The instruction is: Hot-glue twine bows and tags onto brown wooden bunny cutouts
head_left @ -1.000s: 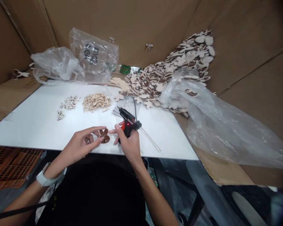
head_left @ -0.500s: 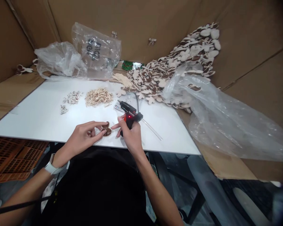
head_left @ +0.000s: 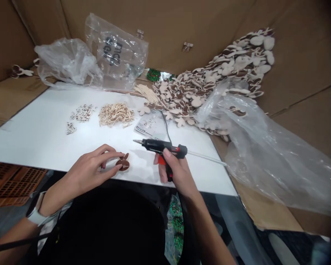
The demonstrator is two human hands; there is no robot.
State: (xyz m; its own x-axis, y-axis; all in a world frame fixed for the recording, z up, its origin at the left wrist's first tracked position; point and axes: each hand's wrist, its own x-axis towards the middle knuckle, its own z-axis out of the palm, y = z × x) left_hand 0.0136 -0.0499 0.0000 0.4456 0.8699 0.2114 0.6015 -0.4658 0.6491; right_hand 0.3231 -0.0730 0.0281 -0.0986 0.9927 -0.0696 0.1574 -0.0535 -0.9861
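Note:
Near the front edge of the white board, my left hand pinches a small brown felt piece with rounded lobes between thumb and fingers. My right hand is wrapped round the handle of a black glue gun with an orange trigger. Its metal nozzle points left, above and to the right of the felt piece, apart from it. A clear glue stick sticks out of the gun's rear. A printed plastic packet lies behind the gun, near its grey cord.
A pile of beige string bits and small patterned bits lie on the board. Many brown-and-white felt pieces heap at back right, beside a clear plastic bag. Another clear bag stands behind. Cardboard walls surround the board.
My right hand has lifted the glue gun off the board and turned it so its nozzle points left. My left hand still pinches the felt piece. The view has shifted slightly.

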